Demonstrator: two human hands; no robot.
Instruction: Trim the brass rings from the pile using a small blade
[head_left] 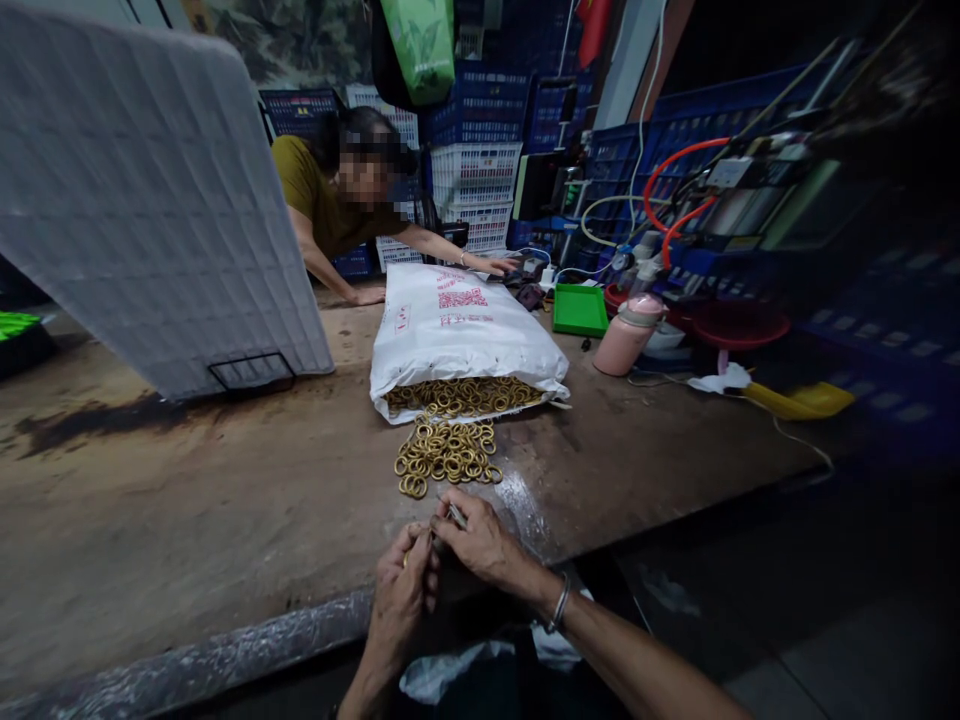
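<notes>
My left hand (403,580) is closed near the table's front edge, with a bit of a brass-coloured ring showing between its fingers. Close against it, my right hand (480,538) grips a thin silvery metal tool (456,515), mostly covered by the fingers. The fingertips of both hands meet, so the exact contact point is hidden. Just beyond them lies a pile of brass-coloured rings (446,452) on the wooden table (247,510). Behind the pile, a white woven sack (472,345) lies on its side, its mouth facing me and more rings inside.
A tall white ribbed panel (165,200) stands on the left. Across the table a person (322,200) leans in, one arm stretched behind the sack. To the right are a green tray (580,310), a pink bottle (628,335) and a red-hosed machine (750,200). Crates (480,175) are stacked behind.
</notes>
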